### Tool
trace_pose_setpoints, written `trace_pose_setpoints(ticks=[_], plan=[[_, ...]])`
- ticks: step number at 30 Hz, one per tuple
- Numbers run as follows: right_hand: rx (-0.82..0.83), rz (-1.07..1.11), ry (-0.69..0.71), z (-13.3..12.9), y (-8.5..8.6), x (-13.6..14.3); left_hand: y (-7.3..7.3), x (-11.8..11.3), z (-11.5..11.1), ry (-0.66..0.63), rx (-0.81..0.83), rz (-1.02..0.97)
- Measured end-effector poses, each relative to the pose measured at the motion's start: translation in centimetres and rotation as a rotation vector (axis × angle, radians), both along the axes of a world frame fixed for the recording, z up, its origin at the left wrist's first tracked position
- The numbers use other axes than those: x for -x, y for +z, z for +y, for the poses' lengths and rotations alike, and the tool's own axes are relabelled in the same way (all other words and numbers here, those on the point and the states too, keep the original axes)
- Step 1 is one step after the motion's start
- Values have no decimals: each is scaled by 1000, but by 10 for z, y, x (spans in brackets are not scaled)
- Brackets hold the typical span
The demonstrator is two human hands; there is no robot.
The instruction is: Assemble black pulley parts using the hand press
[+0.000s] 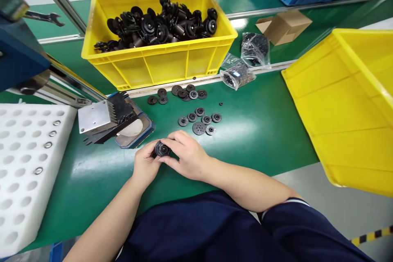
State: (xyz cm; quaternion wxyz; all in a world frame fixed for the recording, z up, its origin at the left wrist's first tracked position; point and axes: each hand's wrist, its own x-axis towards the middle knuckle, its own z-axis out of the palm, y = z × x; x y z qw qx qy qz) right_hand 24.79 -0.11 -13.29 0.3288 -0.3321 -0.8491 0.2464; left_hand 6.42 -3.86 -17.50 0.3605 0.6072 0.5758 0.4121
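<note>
Close to my body, over the green table, both hands meet around a round black part (161, 148) with ringed steps on its face. My left hand (146, 163) grips it from the left side. From the right, the thumb and fingers of my right hand (186, 154) close on the same part. Its underside is hidden by my fingers. Beyond my hands lie several small black discs (199, 128), some with ringed hubs. Another group of black discs (193, 94) rests farther back near the white ledge.
A yellow bin (159, 61) full of black wheel-like parts stands behind. To the left are a press fixture (101, 116) and a white foam tray (46, 196) with metal rings. Bagged parts (238, 74), a cardboard box (287, 28) and a tilted yellow bin (331, 110) are at right.
</note>
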Motion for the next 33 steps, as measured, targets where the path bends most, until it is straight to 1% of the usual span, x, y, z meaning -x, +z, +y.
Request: trace_pose_setpoints(ticks=[5,9,13,24,33], plan=[[0,-22,-9,-1,3,-2,1,0,0,-9,-41,39],[-11,-32,-22,-3,5,-1,-1,1,1,-27,-116,65],[-28,-47,-56,-5,4,0,-3,2,-1,-27,-153,91],[-49,-52,-49,-7,-7,4,-2,3,-3,-68,-143,182],[-72,-18,-66,-7,-14,8,-3,4,-3,-39,-100,181]])
